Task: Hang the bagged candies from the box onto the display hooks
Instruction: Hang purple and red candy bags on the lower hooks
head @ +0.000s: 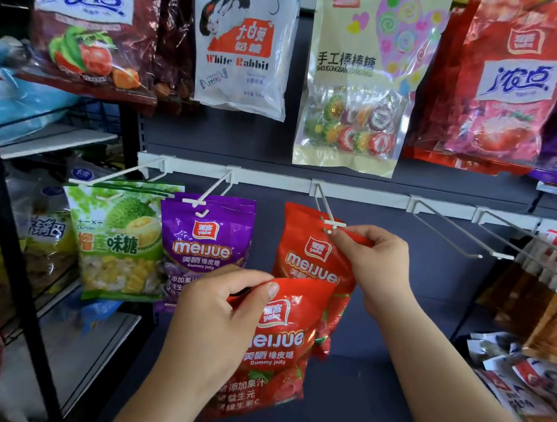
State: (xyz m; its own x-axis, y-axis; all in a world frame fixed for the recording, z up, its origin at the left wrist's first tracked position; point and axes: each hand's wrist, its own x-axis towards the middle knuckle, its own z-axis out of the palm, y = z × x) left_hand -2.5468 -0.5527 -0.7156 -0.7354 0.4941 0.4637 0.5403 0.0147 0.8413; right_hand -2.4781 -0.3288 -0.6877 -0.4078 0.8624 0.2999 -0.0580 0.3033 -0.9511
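A: Holding what?
B: The right hand [377,264] pinches the top of a glossy red plastic gummy bag [303,257] at the tip of the white wire hook [324,206]. The left hand [219,320], fingers curled, grips a second red bag [279,349] just below.

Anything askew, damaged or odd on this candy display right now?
Only the red bag at the hook tip: it tilts, its top pinched by the right hand, not hanging free. The left hand grips a second red bag. Nothing looks torn or spilled.

Wall hooks [217,188] carry green bag [117,244], purple bag [204,239]
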